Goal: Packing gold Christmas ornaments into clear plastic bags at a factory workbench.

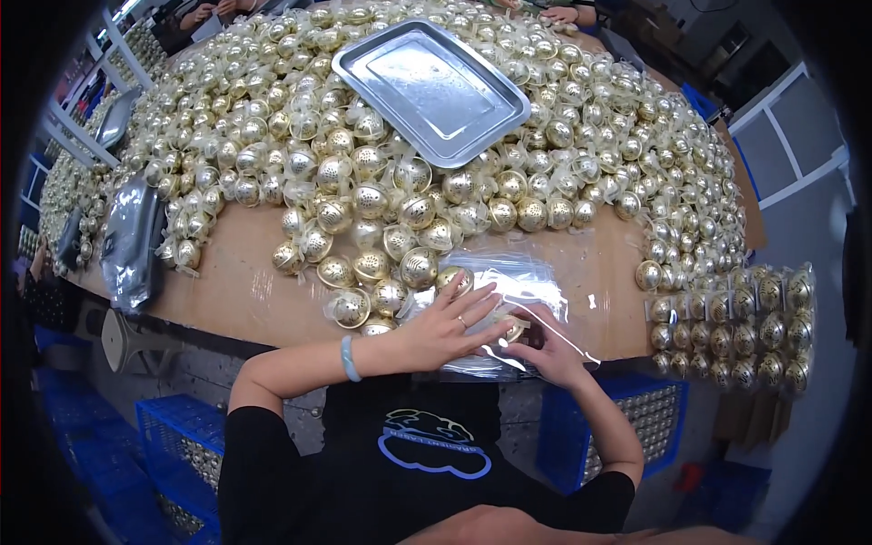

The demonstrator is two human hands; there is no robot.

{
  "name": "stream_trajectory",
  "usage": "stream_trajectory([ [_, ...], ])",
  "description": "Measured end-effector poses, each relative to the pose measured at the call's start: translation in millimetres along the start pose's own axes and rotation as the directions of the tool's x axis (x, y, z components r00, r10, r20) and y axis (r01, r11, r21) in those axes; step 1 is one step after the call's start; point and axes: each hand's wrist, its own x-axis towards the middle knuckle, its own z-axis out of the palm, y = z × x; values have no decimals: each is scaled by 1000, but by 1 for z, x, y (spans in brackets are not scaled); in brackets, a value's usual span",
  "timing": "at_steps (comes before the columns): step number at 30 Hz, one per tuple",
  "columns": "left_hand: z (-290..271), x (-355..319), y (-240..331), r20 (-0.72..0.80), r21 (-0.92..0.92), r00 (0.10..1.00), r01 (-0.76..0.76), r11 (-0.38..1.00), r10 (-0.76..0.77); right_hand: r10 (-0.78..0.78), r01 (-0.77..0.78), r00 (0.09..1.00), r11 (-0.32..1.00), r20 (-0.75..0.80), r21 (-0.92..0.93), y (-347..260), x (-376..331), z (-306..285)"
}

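My left hand (443,331), with a ring and a pale blue bangle on its arm, stretches its fingers apart over the edge of a clear plastic bag (518,272). Its fingertips are by a gold perforated metal ball (453,281) at the pile's near edge. My right hand (556,354) curls round another gold ball (514,329) at the bag's near side; a pale wrap shows on that ball. The sheet's glare hides part of the right fingers. Several loose gold balls (351,307) lie just left of my left hand.
A great heap of wrapped gold balls (254,118) covers the table (245,272), with a metal tray (436,91) on top. Bagged rows of balls (731,331) stand at the right edge. Blue crates (627,422) are below; a stool (136,341) stands left. Other people's hands show at the far side.
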Motion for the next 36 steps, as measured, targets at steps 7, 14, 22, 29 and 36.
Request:
stream_trajectory([
  [7, 9, -8, 16, -7, -237, 1000, 2, 972, -4, 35, -8, 996, 952, -84, 307, 2, 1, 23],
  [14, 20, -6, 28, -68, -153, 991, 106, 982, -118, 103, 45, 929, 922, -357, 384, 0, 28, 38],
  [22, 20, -8, 32, -5, 58, 996, 85, 995, -85, 234, -184, 971, 852, 42, -491, -56, -21, -122],
  [29, 24, 1, 39, 88, 127, 996, 13, 992, -25, 78, 184, 962, 514, 260, -838, -137, 135, 49],
  [36, 13, 7, 36, 60, 101, 995, 69, 992, -75, -55, 96, 993, 875, -100, 475, -97, 85, -39],
])
